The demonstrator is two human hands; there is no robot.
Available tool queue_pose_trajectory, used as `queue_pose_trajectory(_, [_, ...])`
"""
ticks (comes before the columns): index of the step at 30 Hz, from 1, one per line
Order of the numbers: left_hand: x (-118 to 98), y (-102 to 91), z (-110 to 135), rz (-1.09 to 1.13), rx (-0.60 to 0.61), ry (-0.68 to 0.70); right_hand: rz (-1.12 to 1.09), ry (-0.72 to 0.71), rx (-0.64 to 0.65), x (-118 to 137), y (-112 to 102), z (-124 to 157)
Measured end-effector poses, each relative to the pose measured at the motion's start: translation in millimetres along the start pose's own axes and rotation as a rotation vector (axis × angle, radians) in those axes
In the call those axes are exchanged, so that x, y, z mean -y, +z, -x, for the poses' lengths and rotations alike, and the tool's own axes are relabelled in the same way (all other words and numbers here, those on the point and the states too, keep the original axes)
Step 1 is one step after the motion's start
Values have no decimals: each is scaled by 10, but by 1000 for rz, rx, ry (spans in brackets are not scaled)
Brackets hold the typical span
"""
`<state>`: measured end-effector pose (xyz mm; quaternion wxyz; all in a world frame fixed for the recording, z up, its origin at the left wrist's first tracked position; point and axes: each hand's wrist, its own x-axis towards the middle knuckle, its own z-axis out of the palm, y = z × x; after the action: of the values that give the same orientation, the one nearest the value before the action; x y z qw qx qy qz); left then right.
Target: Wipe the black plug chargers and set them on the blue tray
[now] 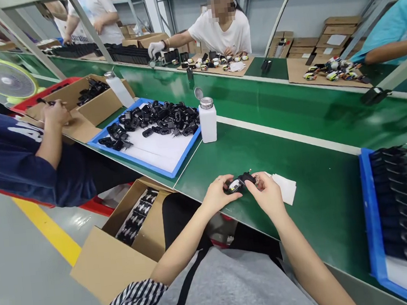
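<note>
My left hand [218, 193] and my right hand [268, 193] meet over the near edge of the green belt [299, 162]. Both are closed on one small black plug part [241, 181] held between the fingertips. A white label or face shows on its left end, under my left thumb. Just right of my right hand lies a white folded cloth [286, 187] on the belt. A white dispenser bottle [207, 118] with a metal flip top stands beyond my hands.
A blue tray [142, 161] with several black parts lies to the left, another blue tray [374, 231] of black parts at right. An open cardboard box [125, 238] sits by my knee. A person in navy works at left; others sit across the belt.
</note>
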<state>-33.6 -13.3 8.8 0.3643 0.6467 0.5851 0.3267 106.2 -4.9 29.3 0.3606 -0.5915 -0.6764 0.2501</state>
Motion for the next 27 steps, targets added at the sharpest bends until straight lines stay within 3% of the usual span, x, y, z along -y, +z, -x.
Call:
queue_pose_trajectory(6, [-13, 190, 59, 144, 25, -1, 103, 89, 9, 71, 17, 107])
queue_pose_trajectory(14, [-35, 314, 92, 256, -33, -91, 439, 14, 81, 129, 49, 152])
queue_pose_trajectory(22, [-64, 355, 126, 98, -93, -85, 731, -22, 319, 260, -78, 62])
queue_pose_trajectory(27, [-129, 380, 134, -67, -170, -73, 726, 40, 365, 280, -101, 57])
